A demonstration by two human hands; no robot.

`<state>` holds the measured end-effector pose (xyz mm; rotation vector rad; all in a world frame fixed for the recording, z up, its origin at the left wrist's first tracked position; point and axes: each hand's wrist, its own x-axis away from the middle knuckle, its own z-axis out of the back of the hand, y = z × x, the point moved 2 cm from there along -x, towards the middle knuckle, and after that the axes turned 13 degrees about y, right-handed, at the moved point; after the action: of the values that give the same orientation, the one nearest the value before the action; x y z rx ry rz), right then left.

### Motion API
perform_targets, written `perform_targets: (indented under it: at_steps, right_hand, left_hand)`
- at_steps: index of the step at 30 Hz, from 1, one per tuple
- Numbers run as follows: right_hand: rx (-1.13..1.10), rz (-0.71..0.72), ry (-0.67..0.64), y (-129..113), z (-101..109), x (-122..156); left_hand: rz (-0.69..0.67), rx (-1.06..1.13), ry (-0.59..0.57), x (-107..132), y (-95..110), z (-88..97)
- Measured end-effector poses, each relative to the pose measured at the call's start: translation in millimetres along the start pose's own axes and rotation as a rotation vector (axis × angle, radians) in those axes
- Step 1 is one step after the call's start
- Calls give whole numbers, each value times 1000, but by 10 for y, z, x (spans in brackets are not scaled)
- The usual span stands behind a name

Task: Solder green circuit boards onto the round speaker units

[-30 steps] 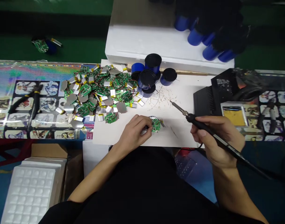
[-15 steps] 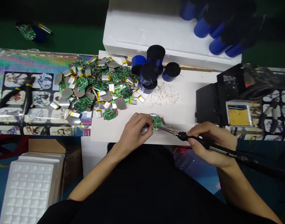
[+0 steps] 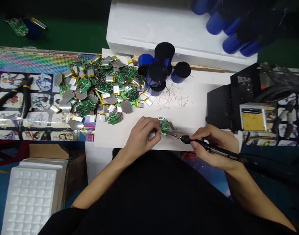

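My right hand (image 3: 214, 147) is wrapped round the black handle of a soldering iron (image 3: 198, 142). The iron's metal tip points left and reaches onto a small green circuit board (image 3: 165, 125). My left hand (image 3: 145, 132) is closed in a pinch at the board's left edge; its fingertips hide whatever lies between them, perhaps a wire or the board's rim. Left of that hand spreads a pile of green circuit boards (image 3: 114, 118) with silver, yellow-taped battery packs (image 3: 116, 89) and grey metal discs.
Blue cylinders with black tops (image 3: 157, 74) stand behind the board, near scattered wire clippings (image 3: 175, 98). A black soldering station (image 3: 219, 107) and a yellow sponge in a holder (image 3: 253, 120) sit at the right. Black-handled pliers (image 3: 26, 94) lie far left. White foam trays (image 3: 29, 189) are stacked below.
The soldering iron and my right hand have moved left, so the tip lies further over the board, close to my left fingertips. My left hand keeps its pinch.
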<state>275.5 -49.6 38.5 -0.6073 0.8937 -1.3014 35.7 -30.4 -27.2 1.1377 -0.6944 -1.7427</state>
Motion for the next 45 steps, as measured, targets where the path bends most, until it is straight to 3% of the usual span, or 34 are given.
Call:
perform_targets:
  at_steps: [29, 40, 45]
  right_hand:
    - [-2, 87, -25, -84, -8, -90]
    - [-23, 160, 130, 10, 127, 30]
    - [-156, -14, 465, 47, 53, 189]
  left_hand:
    - [-10, 14, 7, -14, -2, -7]
    - [-2, 8, 6, -5, 0, 0]
    - [-10, 13, 9, -9, 8, 0]
